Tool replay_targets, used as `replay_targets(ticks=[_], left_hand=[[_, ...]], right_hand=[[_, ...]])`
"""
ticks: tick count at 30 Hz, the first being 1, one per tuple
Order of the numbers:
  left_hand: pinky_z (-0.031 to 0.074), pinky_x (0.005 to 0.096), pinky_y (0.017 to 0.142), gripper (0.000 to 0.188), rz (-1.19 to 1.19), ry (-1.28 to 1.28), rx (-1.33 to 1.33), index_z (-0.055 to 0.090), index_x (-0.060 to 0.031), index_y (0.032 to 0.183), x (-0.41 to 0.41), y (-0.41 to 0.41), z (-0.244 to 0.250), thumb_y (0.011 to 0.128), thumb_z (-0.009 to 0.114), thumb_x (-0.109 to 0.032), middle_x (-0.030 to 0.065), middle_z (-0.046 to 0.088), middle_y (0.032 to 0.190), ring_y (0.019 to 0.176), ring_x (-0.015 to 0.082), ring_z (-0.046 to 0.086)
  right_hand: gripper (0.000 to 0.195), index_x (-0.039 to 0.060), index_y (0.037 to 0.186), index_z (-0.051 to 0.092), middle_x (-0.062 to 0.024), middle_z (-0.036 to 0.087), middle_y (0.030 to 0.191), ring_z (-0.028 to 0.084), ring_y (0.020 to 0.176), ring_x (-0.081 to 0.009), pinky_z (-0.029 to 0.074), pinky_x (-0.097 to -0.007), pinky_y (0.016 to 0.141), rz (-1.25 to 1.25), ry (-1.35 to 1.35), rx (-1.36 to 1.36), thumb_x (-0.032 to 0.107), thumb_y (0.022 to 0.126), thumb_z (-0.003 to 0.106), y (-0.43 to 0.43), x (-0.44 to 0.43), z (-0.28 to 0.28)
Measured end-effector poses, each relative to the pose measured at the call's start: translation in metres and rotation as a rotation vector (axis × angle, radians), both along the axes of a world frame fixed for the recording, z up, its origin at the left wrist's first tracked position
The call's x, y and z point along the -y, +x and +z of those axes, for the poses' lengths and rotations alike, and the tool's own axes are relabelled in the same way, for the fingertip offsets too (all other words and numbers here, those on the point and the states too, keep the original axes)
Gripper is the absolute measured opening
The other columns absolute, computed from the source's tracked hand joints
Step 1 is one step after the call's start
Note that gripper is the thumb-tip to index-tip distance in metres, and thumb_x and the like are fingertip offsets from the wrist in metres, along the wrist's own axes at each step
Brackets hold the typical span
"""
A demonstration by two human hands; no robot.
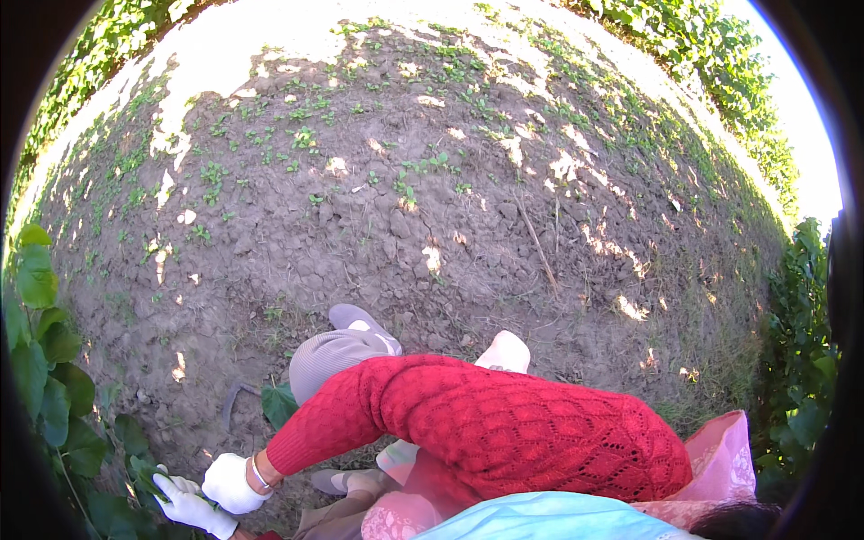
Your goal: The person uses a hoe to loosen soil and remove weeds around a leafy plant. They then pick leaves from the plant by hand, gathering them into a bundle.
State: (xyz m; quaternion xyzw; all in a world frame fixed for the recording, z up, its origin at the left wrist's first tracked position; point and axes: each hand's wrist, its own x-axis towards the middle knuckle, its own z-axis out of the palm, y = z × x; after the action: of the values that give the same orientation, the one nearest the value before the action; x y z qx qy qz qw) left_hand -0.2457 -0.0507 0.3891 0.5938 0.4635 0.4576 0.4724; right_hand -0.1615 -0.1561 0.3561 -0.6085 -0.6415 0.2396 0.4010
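Note:
Both my hands wear white gloves and are close together at the lower left, beside leafy green plants. My right hand (pixel 235 483) is bent into a fist shape, with a pale bangle (pixel 259 475) at its wrist. Whether it grips anything is hidden. Just below and to its left, my left hand (pixel 191 507) has its fingers around green leaves (pixel 147 474). My right arm, in a red knitted sleeve (pixel 513 425), stretches across my body towards the plants.
Broad-leaved plants (pixel 71 385) stand at the left edge, and more foliage (pixel 803 364) at the right. Cracked soil (pixel 405 256) with small weeds lies before me. A curved grey object (pixel 233 405) and a thin stick (pixel 538 244) lie on it. A grey shoe (pixel 351 317) shows near my knee.

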Motion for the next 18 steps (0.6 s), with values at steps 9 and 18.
replay_targets(ticks=[9,18], left_hand=[[0.019,0.0271,0.050,0.032,0.166,-0.121,-0.046,0.070,-0.0010,0.101,-0.126,-0.139,-0.074,0.104,0.063,-0.032,-0.0104,0.028,0.064,0.053,0.0036,0.026],[0.043,0.0361,0.098,0.059,-0.412,-0.587,0.354,0.054,-0.0091,0.137,0.028,0.005,-0.025,0.106,0.047,-0.058,0.0015,0.059,0.120,0.108,0.0161,0.055]], right_hand=[[0.031,-0.0014,0.101,0.069,-0.0256,0.070,0.092,0.069,0.090,-0.0443,0.055,-0.0502,0.078,-0.080,-0.142,-0.353,0.020,0.079,0.062,0.041,0.022,0.020],[0.040,-0.0005,0.114,0.064,-0.0182,0.068,0.108,0.065,0.102,-0.0335,0.051,-0.0476,0.093,-0.207,-0.150,-1.106,0.033,0.092,0.066,0.075,0.018,0.014]])
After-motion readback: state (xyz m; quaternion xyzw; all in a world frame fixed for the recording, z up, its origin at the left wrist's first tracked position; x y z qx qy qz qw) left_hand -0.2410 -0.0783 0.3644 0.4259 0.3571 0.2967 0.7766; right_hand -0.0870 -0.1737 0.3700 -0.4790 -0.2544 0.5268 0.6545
